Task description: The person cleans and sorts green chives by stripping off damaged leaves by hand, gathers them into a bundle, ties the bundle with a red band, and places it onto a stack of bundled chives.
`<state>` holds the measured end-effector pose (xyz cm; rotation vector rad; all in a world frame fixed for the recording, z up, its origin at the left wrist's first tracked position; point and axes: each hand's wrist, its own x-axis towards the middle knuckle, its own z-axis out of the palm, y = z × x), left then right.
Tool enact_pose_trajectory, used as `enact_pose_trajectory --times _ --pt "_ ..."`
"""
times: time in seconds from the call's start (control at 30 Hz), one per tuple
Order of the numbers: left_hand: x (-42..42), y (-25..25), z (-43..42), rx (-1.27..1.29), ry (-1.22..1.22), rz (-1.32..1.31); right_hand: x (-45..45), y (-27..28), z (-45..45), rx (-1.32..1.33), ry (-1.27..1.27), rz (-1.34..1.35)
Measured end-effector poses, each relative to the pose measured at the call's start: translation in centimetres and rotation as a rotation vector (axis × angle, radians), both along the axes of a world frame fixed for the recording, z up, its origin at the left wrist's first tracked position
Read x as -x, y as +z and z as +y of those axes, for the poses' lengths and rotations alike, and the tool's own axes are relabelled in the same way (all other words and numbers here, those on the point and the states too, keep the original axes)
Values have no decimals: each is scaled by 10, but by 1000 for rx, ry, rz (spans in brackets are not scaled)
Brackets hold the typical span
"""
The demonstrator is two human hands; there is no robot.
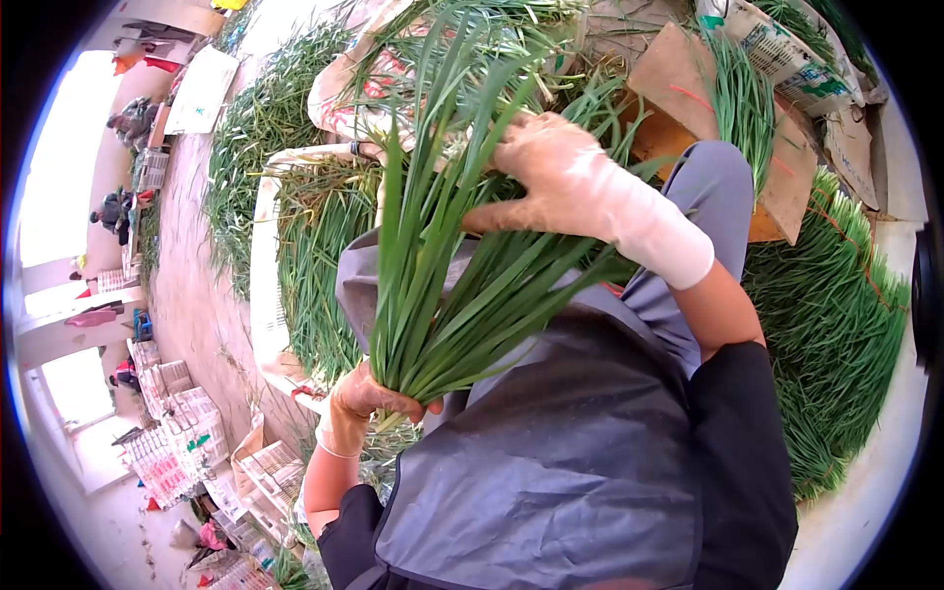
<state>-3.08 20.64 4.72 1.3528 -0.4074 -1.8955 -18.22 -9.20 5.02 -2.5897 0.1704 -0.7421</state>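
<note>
A loose bunch of long green leafy stalks (433, 285) fans out above my lap in the head view. My left hand (369, 398), in a stained glove, is closed round the gathered lower end of the bunch. Higher up and to the right, my right hand (551, 177), gloved too, has its thumb and fingers apart beside the spread leaves. Some leaves pass close to its palm, and its fingertips are partly hidden among them. A dark apron (551, 462) covers my front below the bunch.
A white crate (267, 285) full of stalks stands left of my knees. Tied bundles (826, 334) lie at the right, near a cardboard piece (678, 79) with stalks on it. More stalks (251, 147) cover the floor. People (116, 211) and stacked crates (187, 433) are at far left.
</note>
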Motion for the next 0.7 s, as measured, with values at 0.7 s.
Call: enact_pose_trajectory --times 0.7 --pt "18 -34 -15 46 400 182 20 -17 21 248 -59 -52"
